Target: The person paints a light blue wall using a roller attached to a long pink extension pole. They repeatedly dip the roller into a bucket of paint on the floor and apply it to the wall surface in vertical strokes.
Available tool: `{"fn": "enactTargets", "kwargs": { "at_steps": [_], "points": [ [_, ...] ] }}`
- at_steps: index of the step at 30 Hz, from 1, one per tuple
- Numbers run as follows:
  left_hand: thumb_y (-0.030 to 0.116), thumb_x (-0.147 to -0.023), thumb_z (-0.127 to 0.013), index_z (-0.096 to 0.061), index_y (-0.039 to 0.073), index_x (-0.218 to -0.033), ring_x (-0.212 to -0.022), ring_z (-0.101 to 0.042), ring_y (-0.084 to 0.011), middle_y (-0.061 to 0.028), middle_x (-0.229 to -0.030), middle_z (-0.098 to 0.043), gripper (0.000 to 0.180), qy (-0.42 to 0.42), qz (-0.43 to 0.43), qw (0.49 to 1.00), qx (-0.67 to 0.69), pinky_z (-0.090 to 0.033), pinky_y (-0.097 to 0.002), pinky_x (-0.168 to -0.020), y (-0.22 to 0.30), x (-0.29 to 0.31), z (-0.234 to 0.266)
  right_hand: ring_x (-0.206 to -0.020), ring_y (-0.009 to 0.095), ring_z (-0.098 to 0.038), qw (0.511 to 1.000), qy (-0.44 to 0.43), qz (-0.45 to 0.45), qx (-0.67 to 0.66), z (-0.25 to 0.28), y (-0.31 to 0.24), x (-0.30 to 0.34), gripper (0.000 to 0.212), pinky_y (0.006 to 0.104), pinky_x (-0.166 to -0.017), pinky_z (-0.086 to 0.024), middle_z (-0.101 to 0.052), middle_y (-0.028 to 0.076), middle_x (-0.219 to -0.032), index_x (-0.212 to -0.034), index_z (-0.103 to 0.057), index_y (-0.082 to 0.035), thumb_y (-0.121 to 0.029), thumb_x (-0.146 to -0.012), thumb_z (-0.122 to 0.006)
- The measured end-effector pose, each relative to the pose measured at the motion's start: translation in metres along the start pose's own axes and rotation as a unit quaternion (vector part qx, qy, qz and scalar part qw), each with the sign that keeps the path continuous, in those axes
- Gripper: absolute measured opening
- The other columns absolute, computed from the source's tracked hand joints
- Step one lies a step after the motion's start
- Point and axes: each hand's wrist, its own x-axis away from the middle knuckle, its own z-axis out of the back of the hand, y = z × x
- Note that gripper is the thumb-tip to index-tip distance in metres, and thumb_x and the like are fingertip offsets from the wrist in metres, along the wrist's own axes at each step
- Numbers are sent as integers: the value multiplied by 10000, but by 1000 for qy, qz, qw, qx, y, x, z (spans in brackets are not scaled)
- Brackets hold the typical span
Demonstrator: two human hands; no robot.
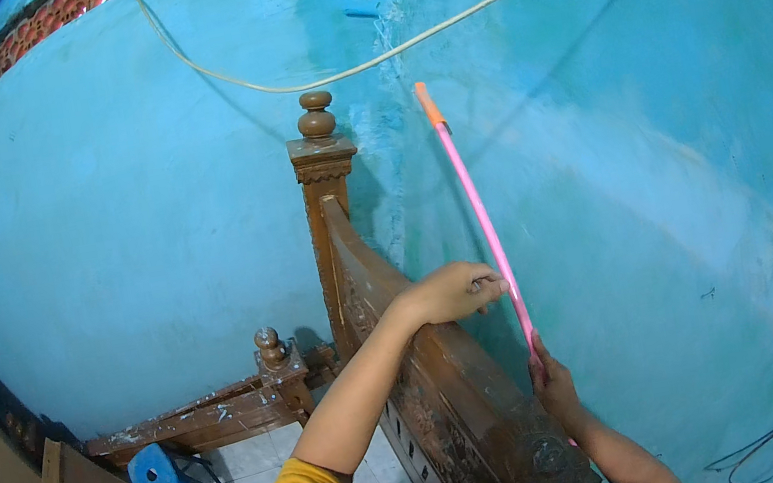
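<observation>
Pole [483,216] gripped in right hand [554,385]

It is wrapped by curled fingers, rising past the bent fingers of the left hand [455,291]; whether it is pinched there cannot be told. Below them, a wooden frame [463,376] is seen.

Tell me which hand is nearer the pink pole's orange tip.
Left. The left hand is at the pink pole, below its orange tip; the right hand grips it farther down.
</observation>
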Motion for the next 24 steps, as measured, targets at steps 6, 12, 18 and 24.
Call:
{"fn": "enactTargets", "kwargs": {
  "at_steps": [6, 12, 18, 24],
  "points": [
    [348, -1012, -550, -655, -14, -1114, -783, -665, -156, -91, -893, -679, 391, 5, 1, 999, -35, -518, -317, -726, 5, 2, 5, -619, 214, -485, 995, -73, -69, -16, -15, 80, 44, 546, 354, -576, -431, -536, 64, -757, -1535, -346, -217, -184, -1014, -507],
    [346, -1009, -556, -650, -18, -1130, -805, -679, -158, -99, -914, -685, 395, 0, 7, 1000, -27, -524, -317, -741, 0, -2, 3, -610, 216, -474, 991, -91, -60, 79, -11, 70, 92, 531, 382, -560, -427, -530, 68, -738, -1524, -370, -199, -170, -1011, -505],
    [371, -1012, -546, -641, -18, -1151, -797, -683, -166, -101, -938, -689, 424, -5, 17, 1000, -11, -528, -322, -742, 1, 1, 5, -610, 217, -504, 999, -2, 21, 37, -9, 39, 11, 536, 348, -605, -453, -545, 103, -722, -1525, -357, -202, -166, -1014, -516],
    [392, -994, -557, -664, -9, -1121, -780, -679, -190, -113, -856, -659, 433, 13, 26, 1000, -13, -508, -333, -707, 2, 7, 4, -659, 327, -555, 993, 30, 96, 57, 2, -2, -50, 527, 401, -668, -489, -577, 199, -790, -1524, -340, -172, -205, -1023, -501]
  ]
}}
